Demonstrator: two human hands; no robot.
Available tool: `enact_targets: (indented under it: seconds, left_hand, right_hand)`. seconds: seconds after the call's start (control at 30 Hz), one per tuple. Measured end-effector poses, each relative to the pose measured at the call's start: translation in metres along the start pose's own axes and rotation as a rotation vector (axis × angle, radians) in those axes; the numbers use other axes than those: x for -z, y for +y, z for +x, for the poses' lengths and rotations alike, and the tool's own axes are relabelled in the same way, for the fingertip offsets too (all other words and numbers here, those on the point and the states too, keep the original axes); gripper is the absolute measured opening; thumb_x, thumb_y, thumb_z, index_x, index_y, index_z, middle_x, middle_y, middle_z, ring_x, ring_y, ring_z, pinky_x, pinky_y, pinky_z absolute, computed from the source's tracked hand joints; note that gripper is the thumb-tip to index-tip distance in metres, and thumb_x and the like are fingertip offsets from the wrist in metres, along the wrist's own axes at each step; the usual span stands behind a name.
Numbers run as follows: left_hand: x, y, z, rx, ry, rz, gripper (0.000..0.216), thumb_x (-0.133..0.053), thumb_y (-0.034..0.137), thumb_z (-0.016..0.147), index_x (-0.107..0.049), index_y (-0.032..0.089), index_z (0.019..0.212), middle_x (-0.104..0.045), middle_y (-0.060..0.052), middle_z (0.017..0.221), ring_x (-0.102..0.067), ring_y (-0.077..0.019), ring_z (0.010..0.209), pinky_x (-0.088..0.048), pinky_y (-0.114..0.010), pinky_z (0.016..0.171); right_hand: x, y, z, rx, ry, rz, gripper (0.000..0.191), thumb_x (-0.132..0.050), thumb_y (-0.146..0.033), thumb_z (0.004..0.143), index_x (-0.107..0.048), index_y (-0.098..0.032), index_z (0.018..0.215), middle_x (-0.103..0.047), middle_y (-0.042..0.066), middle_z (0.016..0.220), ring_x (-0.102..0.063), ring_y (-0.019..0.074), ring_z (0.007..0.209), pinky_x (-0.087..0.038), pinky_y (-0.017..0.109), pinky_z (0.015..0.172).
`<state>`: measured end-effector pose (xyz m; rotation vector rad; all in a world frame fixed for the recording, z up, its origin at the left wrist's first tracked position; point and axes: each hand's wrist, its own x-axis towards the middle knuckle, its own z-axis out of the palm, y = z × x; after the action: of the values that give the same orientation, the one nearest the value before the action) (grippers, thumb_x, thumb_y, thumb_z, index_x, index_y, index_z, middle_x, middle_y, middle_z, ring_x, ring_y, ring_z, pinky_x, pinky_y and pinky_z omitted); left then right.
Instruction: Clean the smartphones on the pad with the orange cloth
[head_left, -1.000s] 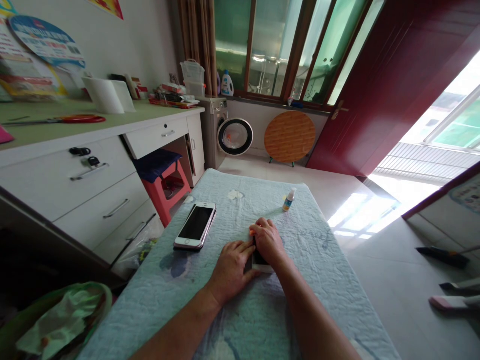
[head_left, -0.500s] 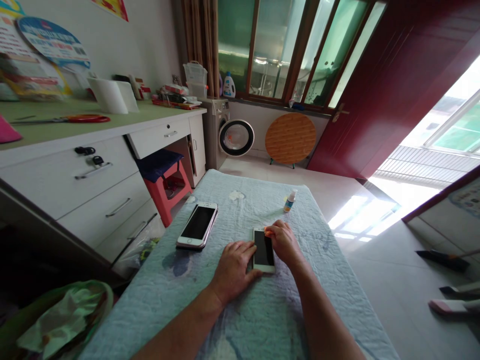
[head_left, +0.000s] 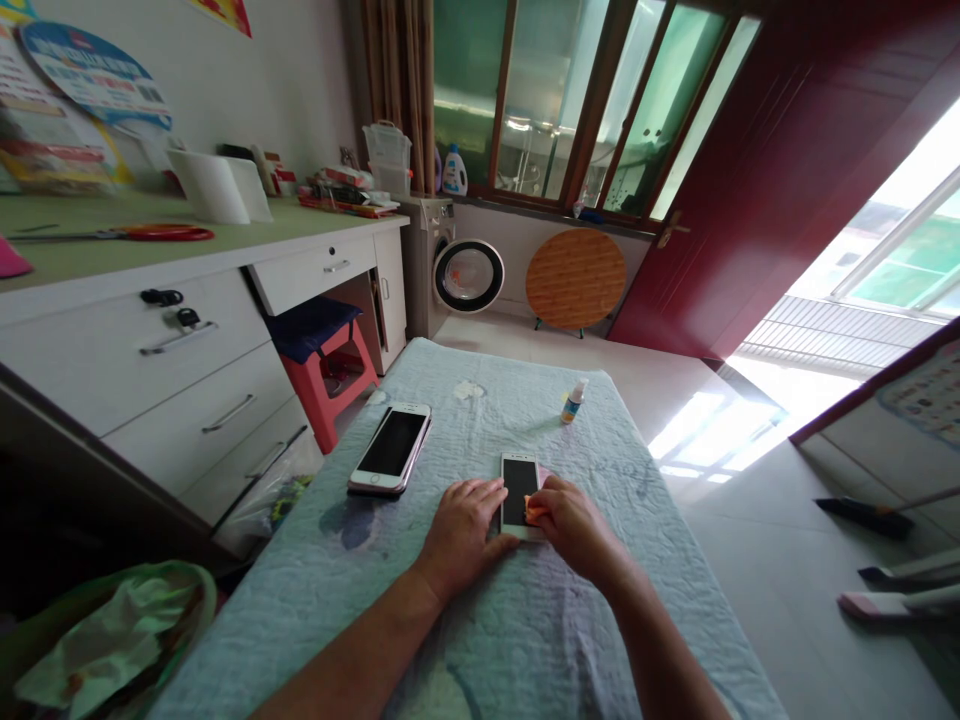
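A small white phone [head_left: 517,482] lies face up on the pale blue quilted cloth [head_left: 480,610] over the table. My left hand [head_left: 463,532] rests beside it, fingers curled against its left edge, holding it in place. My right hand [head_left: 571,525] is closed in a pinch on a small orange thing [head_left: 533,513], pressed on the lower part of the screen. A larger rose-gold phone [head_left: 391,448] lies face up to the left, apart from both hands. A small spray bottle [head_left: 572,402] stands at the far right of the cloth.
A white desk with drawers [head_left: 150,340] runs along the left, with a red stool [head_left: 326,360] under it. A green plastic bag [head_left: 97,640] sits at bottom left. A washing machine [head_left: 450,265] and a round folded table [head_left: 575,280] stand by the far wall.
My right hand has slid down the small phone from its top end to its lower part, uncovering the screen. My left hand has stayed at the phone's left edge.
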<state>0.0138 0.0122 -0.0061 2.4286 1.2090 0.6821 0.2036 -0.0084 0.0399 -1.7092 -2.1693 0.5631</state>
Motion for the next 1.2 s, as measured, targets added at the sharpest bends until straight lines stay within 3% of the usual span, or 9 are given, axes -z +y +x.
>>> enact_targets:
  seconds: [0.3,0.4,0.6,0.83,0.97,1.2]
  left_hand:
    - [-0.002,-0.001,0.001,0.014,-0.011,0.006,0.057,-0.066,0.056,0.079,-0.060,0.021,0.123,-0.058,-0.010,0.132,-0.051,-0.0304,0.120,-0.035,-0.047,0.103]
    - [-0.001,-0.002,0.001,0.004,-0.019,0.000,0.059,-0.064,0.060,0.078,-0.060,0.021,0.123,-0.058,-0.011,0.132,-0.051,-0.0318,0.120,-0.035,-0.049,0.103]
    - [0.003,0.000,0.001,-0.016,-0.033,-0.018,0.061,-0.064,0.059,0.079,-0.058,0.020,0.126,-0.057,-0.011,0.133,-0.050,-0.0321,0.120,-0.035,-0.049,0.103]
    - [0.003,0.000,0.001,-0.006,-0.027,-0.021,0.056,-0.065,0.056,0.080,-0.059,0.022,0.124,-0.058,-0.009,0.131,-0.050,-0.0314,0.118,-0.034,-0.048,0.103]
    - [0.004,0.002,0.001,-0.013,-0.032,-0.037,0.057,-0.066,0.056,0.079,-0.058,0.021,0.123,-0.059,-0.009,0.129,-0.050,-0.0306,0.117,-0.034,-0.047,0.102]
    - [0.003,-0.002,0.002,-0.018,-0.015,-0.084,0.062,-0.068,0.057,0.076,-0.054,0.025,0.128,-0.059,-0.008,0.129,-0.051,-0.0297,0.118,-0.035,-0.046,0.102]
  right_hand:
    - [-0.002,-0.002,-0.021,0.033,-0.047,0.024,0.020,-0.052,-0.011,0.083,-0.064,-0.018,0.068,-0.055,0.001,0.079,-0.052,0.0127,0.076,-0.035,0.022,0.070]
    - [0.000,0.004,-0.008,0.022,-0.046,-0.010,0.021,-0.051,-0.009,0.082,-0.067,-0.018,0.071,-0.056,0.001,0.079,-0.052,0.0125,0.075,-0.035,0.022,0.069]
    - [-0.003,0.022,0.036,-0.035,0.087,-0.095,0.019,-0.053,-0.015,0.086,-0.071,-0.018,0.089,-0.059,0.003,0.087,-0.055,0.0137,0.083,-0.038,0.023,0.077]
    - [-0.014,0.027,0.069,-0.068,0.198,-0.173,0.018,-0.053,-0.015,0.088,-0.071,-0.018,0.088,-0.061,0.005,0.091,-0.053,0.0169,0.092,-0.038,0.025,0.083]
    - [-0.018,0.021,0.064,-0.022,0.187,-0.128,0.019,-0.053,-0.011,0.085,-0.071,-0.018,0.084,-0.061,0.005,0.090,-0.052,0.0169,0.090,-0.038,0.025,0.083]
    - [-0.017,0.006,0.030,0.111,0.095,-0.039,0.022,-0.050,-0.012,0.087,-0.067,-0.018,0.075,-0.056,0.002,0.082,-0.050,0.0138,0.080,-0.038,0.024,0.076]
